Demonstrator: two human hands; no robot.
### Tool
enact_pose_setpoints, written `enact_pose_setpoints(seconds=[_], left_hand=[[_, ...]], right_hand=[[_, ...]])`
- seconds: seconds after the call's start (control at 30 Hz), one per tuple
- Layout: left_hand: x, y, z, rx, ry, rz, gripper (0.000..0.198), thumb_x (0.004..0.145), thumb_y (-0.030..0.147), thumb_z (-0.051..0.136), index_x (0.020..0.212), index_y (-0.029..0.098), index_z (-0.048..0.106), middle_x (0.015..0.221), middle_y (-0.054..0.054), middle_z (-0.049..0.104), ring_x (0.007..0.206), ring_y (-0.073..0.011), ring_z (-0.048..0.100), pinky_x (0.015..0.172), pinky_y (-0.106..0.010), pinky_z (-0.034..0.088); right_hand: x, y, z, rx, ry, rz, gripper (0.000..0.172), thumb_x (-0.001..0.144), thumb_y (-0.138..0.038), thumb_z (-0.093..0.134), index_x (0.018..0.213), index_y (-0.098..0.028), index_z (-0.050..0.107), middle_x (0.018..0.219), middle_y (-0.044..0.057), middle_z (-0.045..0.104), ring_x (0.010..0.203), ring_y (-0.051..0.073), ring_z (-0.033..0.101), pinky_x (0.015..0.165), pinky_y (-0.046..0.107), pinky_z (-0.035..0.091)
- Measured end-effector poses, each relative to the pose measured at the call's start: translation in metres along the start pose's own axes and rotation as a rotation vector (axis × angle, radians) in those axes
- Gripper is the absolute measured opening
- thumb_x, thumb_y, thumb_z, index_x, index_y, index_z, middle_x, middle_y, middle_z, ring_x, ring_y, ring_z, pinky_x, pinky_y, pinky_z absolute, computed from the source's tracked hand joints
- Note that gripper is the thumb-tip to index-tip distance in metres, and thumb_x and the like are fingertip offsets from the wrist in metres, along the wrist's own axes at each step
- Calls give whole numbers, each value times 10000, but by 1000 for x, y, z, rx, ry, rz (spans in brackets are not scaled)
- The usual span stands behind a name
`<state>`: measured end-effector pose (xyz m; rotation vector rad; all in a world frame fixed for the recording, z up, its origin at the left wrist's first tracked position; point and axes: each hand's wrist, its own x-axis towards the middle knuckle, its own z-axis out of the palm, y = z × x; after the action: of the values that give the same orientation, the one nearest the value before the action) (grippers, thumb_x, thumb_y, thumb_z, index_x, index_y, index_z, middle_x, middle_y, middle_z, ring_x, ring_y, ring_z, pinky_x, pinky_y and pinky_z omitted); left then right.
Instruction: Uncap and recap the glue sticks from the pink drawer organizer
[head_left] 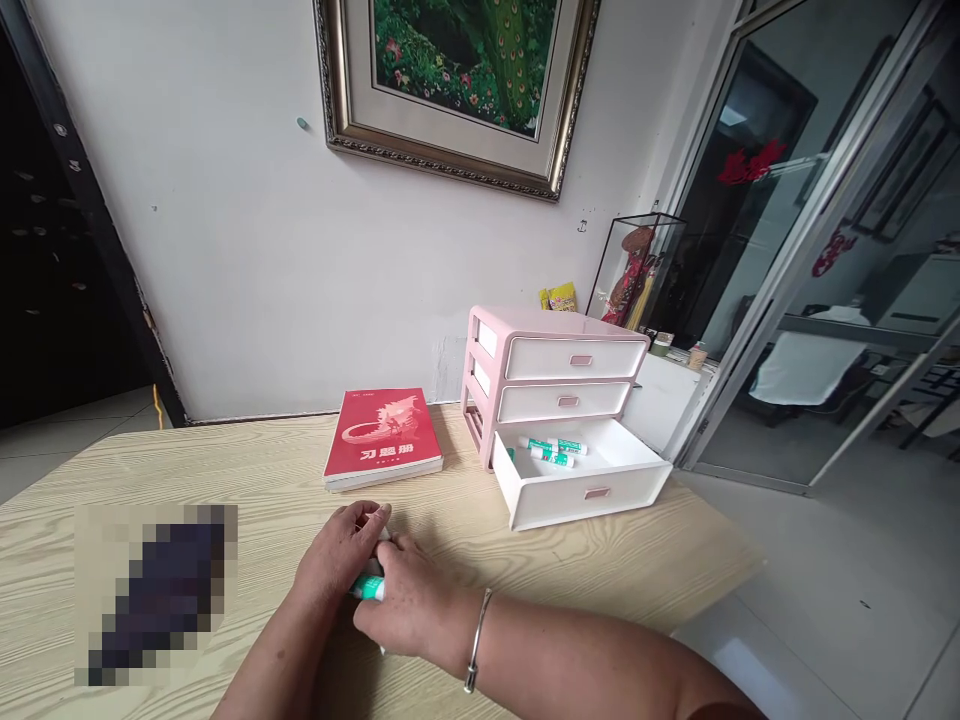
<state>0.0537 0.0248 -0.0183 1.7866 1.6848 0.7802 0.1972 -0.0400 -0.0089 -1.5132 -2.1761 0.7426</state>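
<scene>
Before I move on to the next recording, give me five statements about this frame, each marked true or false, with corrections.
1. The bottom drawer of the pink cabinet is pulled open. True.
2. The red book stands upright on the table. False: it lies flat, cover up.
3. A green-and-white tube shows between the left hand and the right hand. True.
4. The metal bracelet is on the left hand's wrist. False: it circles the right hand's wrist.
5. Several green-and-white tubes lie inside the open bottom drawer. True.
</scene>
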Motion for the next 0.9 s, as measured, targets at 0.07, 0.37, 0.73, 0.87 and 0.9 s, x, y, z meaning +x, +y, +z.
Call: enact_pose_setpoints(seconds=[0.07,0.37,0.73,0.87,0.9], left_hand=[[0,-1,1,89,-13,17,538,891,617,418,1087,189,679,1092,-101,703,1010,-271,672,849,-340,473],[-11,9,7,365,-36,154,404,907,501,452,1099,238,691,1078,-92,655,982,-242,645,765,-315,447],[-16,15,8,318,-104,275,379,927,303,418,1128,261,737,1143,-77,642,1092,-229,619,945,-318,435],[-14,12,8,278,-113,290,332,909,336,452,1006,233,752,1078,-87,658,1045,-244,624,913,-328,445],[-13,12,8,270,-115,297,315,901,345,463,961,230,751,1056,-85,659,1025,-242,627,895,-325,449]], right_hand=[[-4,10,-1,-2,63,-81,401,761,-309,613,1149,-214,634,1201,92,607,1136,267,585,978,382,470],[-10,56,-96,-44,404,-264,258,882,-202,558,1110,-245,671,1195,53,668,1182,203,576,1056,356,423],[0,127,-214,-367,382,373,305,912,-230,498,1159,-231,677,1135,60,703,1021,192,635,845,258,457],[20,147,-238,-432,177,541,336,824,-202,621,1154,-202,686,1054,72,719,895,210,661,709,254,455],[25,150,-240,-450,134,550,366,792,-185,654,1156,-203,685,1040,70,720,895,216,662,712,257,456]])
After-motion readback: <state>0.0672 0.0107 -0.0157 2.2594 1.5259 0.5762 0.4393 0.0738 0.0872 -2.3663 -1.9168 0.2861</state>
